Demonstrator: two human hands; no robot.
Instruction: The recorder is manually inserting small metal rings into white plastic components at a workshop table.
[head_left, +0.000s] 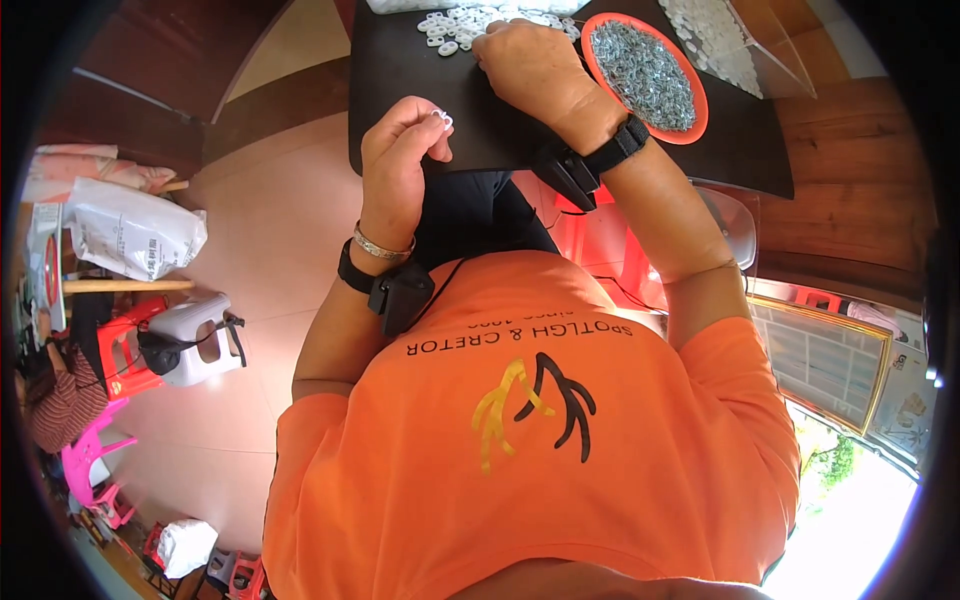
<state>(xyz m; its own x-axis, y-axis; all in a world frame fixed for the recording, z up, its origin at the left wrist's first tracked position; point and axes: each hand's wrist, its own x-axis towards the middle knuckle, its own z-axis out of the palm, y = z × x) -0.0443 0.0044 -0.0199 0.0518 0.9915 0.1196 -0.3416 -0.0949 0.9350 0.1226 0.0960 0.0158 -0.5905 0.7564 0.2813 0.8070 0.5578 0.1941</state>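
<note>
Room: pinkish tiled floor (270, 230), wood panel (850, 190) on the right, bright daylight at lower right. Left side has a white printed sack (135, 230), a red plastic stool (130, 345) and a pale grey plastic stool (200, 340), plus another person's striped sleeve (75, 400) near the picture's edge.

Work surface: dark tabletop (400, 75) at the top of the view.

Left hand (395, 150): at the table's near edge, thumb and index pinched on a small white plastic piece (443, 120), which sticks out past the fingertips. Metal bracelet (380, 246) and strapped black wrist unit (402, 297) on that arm.

Right hand (535, 68): well apart from the left, palm down, fingers bent at the loose pile of white plastic pieces (445, 28). Fingertips mostly hidden; can't tell if they grip anything. Black wrist unit (568, 180) here too.

Just right of that hand: round orange-red tray (701, 115) full of small silvery metal parts (645, 80). Beyond it, more whitish pieces (710, 40) beside a clear panel. Translucent bag (470, 5) behind the pile, cut off by the top edge.
</note>
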